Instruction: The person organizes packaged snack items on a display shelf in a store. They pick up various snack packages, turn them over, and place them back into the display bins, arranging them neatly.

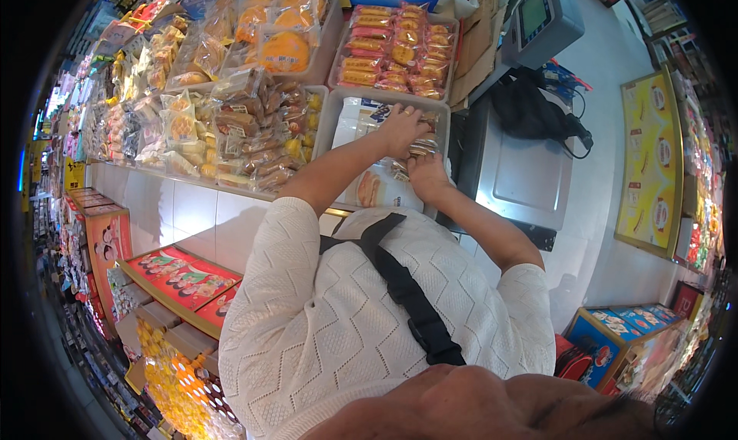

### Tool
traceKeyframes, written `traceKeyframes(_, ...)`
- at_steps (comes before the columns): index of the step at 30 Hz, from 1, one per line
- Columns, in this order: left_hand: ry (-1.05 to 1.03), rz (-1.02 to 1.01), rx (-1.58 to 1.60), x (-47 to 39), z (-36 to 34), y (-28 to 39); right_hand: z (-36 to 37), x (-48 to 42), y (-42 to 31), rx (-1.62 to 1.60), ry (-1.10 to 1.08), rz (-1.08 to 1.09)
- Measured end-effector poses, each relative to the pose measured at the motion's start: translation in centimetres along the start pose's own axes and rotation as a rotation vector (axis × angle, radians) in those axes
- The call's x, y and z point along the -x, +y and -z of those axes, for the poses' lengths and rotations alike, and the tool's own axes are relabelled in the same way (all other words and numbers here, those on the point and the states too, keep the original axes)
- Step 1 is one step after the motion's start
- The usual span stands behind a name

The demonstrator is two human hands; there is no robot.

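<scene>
A translucent plastic bin (443, 130) stands before me, partly lined with printed white packaging (377, 189). Clear-wrapped brown pastries (425, 145) lie along its right side, between my two hands. My left hand (403, 130), with a ring on one finger, reaches over the packs from the far left, fingers bent onto them. From the near side my right hand (428, 176) has its fingers curled against the same pastries. My palms and the packs' lower parts are hidden.
Beyond is a bin of pink-wrapped cakes (398, 54). Bins of bagged pastries (259, 134) line the left. At right are a metal scale platform (527, 172), its display (536, 16) and a black bag (527, 105). Red boxes (181, 273) sit low on the left.
</scene>
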State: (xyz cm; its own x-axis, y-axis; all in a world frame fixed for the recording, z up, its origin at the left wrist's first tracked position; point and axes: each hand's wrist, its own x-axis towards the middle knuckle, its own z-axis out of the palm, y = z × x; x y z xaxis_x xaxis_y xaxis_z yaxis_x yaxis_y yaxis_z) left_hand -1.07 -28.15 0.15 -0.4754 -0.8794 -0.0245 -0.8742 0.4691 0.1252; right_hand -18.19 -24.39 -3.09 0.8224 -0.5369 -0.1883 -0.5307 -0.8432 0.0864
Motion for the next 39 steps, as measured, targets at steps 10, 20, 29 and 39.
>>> traceKeyframes(10,0.101,-0.047,0.061,0.4,-1.8,-0.1,3.0,0.0,1.4,-0.003,0.13,-0.004)
traceKeyframes(20,0.242,0.239,0.406,2.9,-1.0,-1.0,2.5,-0.2,2.0,-0.039,0.066,0.043)
traceKeyframes(29,0.371,0.453,0.78,5.3,-4.2,-0.1,4.8,1.1,5.0,-0.235,0.154,0.195)
traceKeyframes(39,0.297,0.578,0.713,5.5,-5.4,2.4,6.6,2.2,8.1,-0.408,0.352,-0.028)
